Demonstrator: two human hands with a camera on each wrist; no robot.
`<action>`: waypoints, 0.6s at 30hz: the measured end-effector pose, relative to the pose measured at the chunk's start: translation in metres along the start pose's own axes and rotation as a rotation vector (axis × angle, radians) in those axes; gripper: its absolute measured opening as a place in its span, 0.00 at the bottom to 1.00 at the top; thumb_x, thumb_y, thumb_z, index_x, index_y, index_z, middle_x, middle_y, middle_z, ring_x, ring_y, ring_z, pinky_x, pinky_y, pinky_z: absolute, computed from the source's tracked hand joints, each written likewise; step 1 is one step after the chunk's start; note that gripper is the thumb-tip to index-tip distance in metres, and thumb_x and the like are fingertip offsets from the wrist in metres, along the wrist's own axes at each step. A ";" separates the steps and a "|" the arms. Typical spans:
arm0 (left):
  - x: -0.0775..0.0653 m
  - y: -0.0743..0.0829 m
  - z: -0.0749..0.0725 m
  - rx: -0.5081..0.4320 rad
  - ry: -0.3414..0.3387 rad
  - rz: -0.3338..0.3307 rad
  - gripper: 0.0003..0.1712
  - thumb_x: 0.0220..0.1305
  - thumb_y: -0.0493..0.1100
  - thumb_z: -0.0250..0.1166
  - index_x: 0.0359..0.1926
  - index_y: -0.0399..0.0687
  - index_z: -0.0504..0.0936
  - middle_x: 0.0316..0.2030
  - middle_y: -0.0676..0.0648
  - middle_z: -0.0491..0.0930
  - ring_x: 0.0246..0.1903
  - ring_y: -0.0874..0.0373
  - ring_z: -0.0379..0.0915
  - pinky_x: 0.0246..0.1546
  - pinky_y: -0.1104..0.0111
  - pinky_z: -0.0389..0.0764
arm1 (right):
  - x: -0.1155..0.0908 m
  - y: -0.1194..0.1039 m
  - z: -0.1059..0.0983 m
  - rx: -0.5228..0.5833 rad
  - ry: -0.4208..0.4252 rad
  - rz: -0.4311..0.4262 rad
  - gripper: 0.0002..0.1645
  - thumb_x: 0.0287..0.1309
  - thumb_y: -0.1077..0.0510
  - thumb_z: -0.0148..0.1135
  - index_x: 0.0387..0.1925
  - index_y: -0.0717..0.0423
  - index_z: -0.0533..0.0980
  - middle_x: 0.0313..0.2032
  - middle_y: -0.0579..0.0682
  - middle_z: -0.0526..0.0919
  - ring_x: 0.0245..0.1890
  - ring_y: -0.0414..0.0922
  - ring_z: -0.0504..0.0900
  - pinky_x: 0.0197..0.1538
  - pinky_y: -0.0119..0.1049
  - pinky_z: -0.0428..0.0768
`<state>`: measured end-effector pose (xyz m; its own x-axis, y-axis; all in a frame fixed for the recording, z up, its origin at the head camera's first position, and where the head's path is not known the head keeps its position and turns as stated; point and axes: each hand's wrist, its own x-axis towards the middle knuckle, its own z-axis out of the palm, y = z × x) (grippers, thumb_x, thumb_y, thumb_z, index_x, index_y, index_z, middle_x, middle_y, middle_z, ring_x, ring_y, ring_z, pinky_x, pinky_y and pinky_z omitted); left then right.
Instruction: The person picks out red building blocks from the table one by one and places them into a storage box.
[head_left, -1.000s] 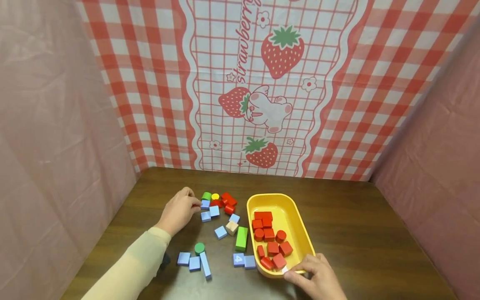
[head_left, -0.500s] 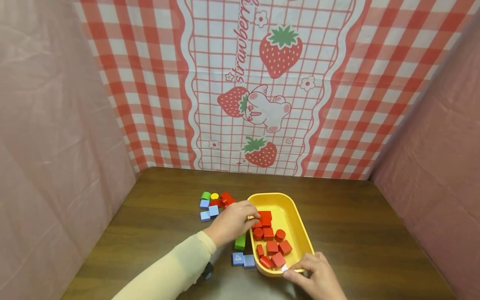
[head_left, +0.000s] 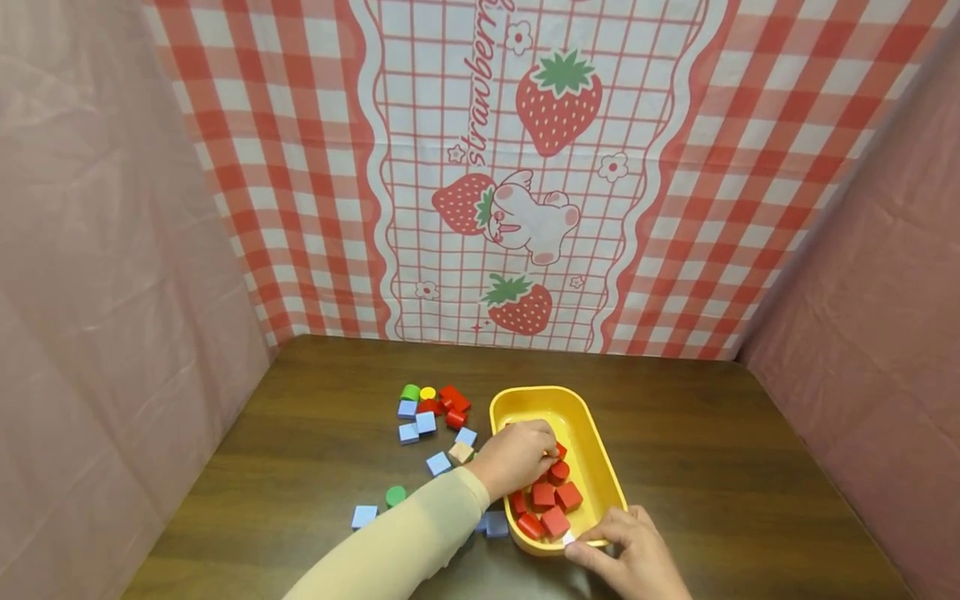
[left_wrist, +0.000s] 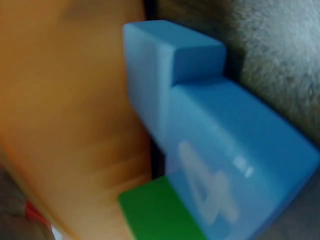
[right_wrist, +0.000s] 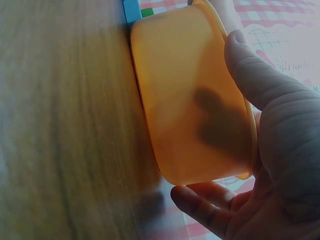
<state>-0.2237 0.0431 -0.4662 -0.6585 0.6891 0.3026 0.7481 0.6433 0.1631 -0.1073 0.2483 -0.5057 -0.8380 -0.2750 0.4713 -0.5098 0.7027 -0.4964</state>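
Note:
My left hand [head_left: 519, 457] is inside the yellow tray [head_left: 596, 442], fingers bent down, with a red block [head_left: 561, 451] at the fingertips. Around and below it in the tray lie several red blocks [head_left: 555, 522], cubes and cylinders; the hand hides some of them. At the tray's near right corner my right hand [head_left: 633, 550] grips the rim. The right wrist view shows its thumb [right_wrist: 245, 55] along the rim and the other fingers [right_wrist: 200, 202] near the tray's end wall. Blue blocks [left_wrist: 220, 150], one marked 4, and a green block [left_wrist: 160, 212] stand beside the tray.
Left of the tray lie blue blocks [head_left: 425, 422], a wooden block [head_left: 461, 453], a green cylinder [head_left: 396, 497] and a back cluster with red blocks [head_left: 454, 397] and a yellow piece [head_left: 427, 393]. A checked cloth [head_left: 300, 167] hangs behind the brown table [head_left: 697, 433].
My left hand has moved right from beside the back cluster, across the tray's left rim and into the tray. The right hand has kept its grip on the rim.

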 end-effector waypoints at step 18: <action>0.004 -0.001 0.012 0.117 -0.083 0.032 0.06 0.64 0.53 0.68 0.37 0.66 0.90 0.31 0.65 0.84 0.32 0.71 0.71 0.45 0.75 0.76 | 0.000 0.001 0.001 -0.012 -0.011 -0.005 0.11 0.39 0.42 0.80 0.22 0.24 0.82 0.21 0.24 0.71 0.27 0.34 0.63 0.28 0.27 0.62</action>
<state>-0.2287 0.0490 -0.4762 -0.6424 0.7321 0.2265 0.7575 0.6515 0.0425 -0.1078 0.2483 -0.5064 -0.8378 -0.2854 0.4654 -0.5112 0.7095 -0.4851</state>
